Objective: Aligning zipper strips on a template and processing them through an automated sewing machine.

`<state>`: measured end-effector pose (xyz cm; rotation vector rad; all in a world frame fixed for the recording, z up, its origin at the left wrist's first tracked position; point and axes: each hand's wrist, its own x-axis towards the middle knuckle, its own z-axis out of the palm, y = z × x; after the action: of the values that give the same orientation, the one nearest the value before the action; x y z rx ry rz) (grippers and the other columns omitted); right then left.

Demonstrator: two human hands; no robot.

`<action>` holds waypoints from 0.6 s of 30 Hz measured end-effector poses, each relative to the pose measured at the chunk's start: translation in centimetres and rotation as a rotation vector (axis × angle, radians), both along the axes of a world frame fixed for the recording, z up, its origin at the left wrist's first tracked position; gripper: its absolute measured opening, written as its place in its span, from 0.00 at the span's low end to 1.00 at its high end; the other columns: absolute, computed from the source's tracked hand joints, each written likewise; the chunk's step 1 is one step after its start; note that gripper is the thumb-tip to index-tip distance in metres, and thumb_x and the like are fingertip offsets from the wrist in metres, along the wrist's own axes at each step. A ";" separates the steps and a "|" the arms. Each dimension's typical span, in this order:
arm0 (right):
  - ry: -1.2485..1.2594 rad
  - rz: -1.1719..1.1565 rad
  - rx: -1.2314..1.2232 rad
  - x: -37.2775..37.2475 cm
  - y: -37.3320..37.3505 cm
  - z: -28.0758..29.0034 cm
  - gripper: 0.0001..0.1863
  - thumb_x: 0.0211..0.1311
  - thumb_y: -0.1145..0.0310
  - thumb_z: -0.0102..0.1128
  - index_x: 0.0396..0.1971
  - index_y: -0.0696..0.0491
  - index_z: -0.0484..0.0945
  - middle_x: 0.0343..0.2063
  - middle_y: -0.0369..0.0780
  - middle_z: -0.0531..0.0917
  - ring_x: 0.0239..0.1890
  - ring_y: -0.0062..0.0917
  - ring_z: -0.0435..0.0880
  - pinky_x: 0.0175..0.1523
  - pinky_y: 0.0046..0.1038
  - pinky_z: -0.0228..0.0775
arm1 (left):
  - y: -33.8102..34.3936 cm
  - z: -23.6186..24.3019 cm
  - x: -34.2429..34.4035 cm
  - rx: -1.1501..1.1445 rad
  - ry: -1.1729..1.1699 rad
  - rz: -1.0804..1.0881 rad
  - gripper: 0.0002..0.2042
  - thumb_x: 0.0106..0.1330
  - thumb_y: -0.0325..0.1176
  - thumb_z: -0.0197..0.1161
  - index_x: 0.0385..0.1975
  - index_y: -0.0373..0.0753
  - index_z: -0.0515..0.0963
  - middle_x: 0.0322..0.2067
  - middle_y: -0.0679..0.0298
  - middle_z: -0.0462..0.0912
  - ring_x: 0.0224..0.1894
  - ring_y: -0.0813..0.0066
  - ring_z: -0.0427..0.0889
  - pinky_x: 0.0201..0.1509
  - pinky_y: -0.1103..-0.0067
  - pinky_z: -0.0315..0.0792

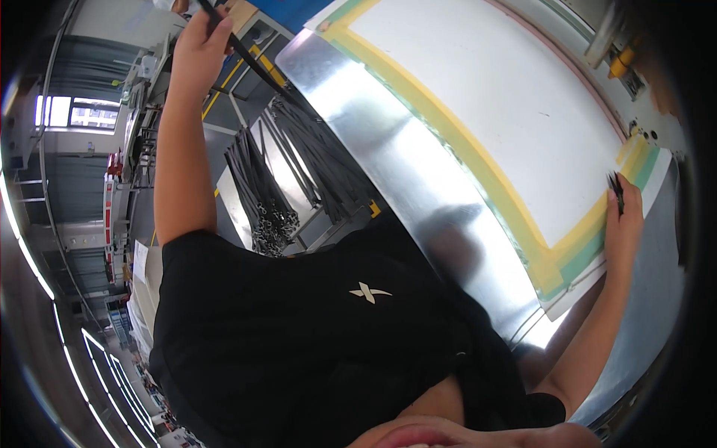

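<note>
My left hand (200,46) is raised at the upper left, its fingers closed round a long black strip (258,69). The strip slants down to the right toward a bundle of similar black strips (306,149). At the right, my right hand (626,213) is closed on a thin black pointed tool (617,193), perhaps tweezers; the fingers partly hide it. This hand rests at the taped edge of a white panel (493,97) bordered with yellow and green tape (478,160). The panel lies on a shiny metal tabletop (396,142).
A second bundle of black strips (258,194) lies beside the first on a low metal-topped stand (233,198). Machine parts with a yellow piece (620,63) stand beyond the panel at the upper right. Shelves and benches (131,142) line the room at the left.
</note>
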<state>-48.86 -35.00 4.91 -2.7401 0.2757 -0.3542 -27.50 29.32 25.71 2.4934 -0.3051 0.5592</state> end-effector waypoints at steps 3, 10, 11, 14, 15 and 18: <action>0.011 -0.008 0.004 0.0 0.1 0.0 0.20 0.83 0.65 0.55 0.66 0.57 0.78 0.60 0.46 0.82 0.62 0.42 0.82 0.68 0.36 0.73 | 3.8 -0.9 -1.9 -0.134 0.032 0.037 0.10 0.78 0.35 0.68 0.48 0.35 0.83 0.28 0.70 0.81 0.30 0.84 0.80 0.35 0.80 0.75; 0.020 -0.004 -0.015 -0.3 0.4 0.6 0.20 0.83 0.64 0.56 0.65 0.58 0.78 0.60 0.47 0.82 0.62 0.44 0.82 0.68 0.38 0.73 | 9.9 -7.1 0.1 -0.074 0.011 0.355 0.10 0.75 0.36 0.70 0.45 0.35 0.86 0.30 0.63 0.88 0.28 0.75 0.88 0.34 0.76 0.79; 0.021 0.003 -0.008 -0.3 0.4 0.7 0.20 0.83 0.64 0.56 0.65 0.58 0.78 0.59 0.47 0.82 0.62 0.44 0.82 0.68 0.38 0.73 | 10.8 -7.7 0.3 -0.006 -0.026 0.411 0.10 0.75 0.36 0.70 0.45 0.35 0.86 0.30 0.61 0.89 0.29 0.74 0.89 0.35 0.76 0.80; 0.039 -0.004 -0.035 -0.1 0.4 0.7 0.20 0.83 0.64 0.56 0.65 0.59 0.79 0.59 0.48 0.83 0.62 0.45 0.82 0.68 0.39 0.73 | 14.1 -8.7 0.6 0.216 -0.133 0.494 0.14 0.76 0.42 0.67 0.46 0.37 0.86 0.32 0.53 0.91 0.38 0.56 0.92 0.44 0.66 0.82; 0.034 0.011 -0.036 0.0 0.4 0.6 0.20 0.83 0.65 0.56 0.65 0.59 0.79 0.59 0.48 0.83 0.62 0.45 0.82 0.68 0.39 0.73 | 15.1 -9.2 0.5 0.312 -0.172 0.515 0.14 0.76 0.43 0.67 0.47 0.38 0.86 0.33 0.52 0.91 0.40 0.52 0.92 0.46 0.64 0.82; 0.013 0.032 -0.027 0.0 0.1 0.4 0.19 0.82 0.65 0.56 0.65 0.59 0.79 0.59 0.48 0.83 0.61 0.45 0.82 0.69 0.39 0.73 | 16.9 -12.1 0.5 0.355 -0.121 0.423 0.15 0.77 0.44 0.65 0.50 0.39 0.87 0.39 0.49 0.91 0.47 0.42 0.90 0.53 0.59 0.81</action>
<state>-48.86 -34.95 5.31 -2.7707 0.2323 -0.3337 -27.01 46.25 13.62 2.8932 0.0958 0.8932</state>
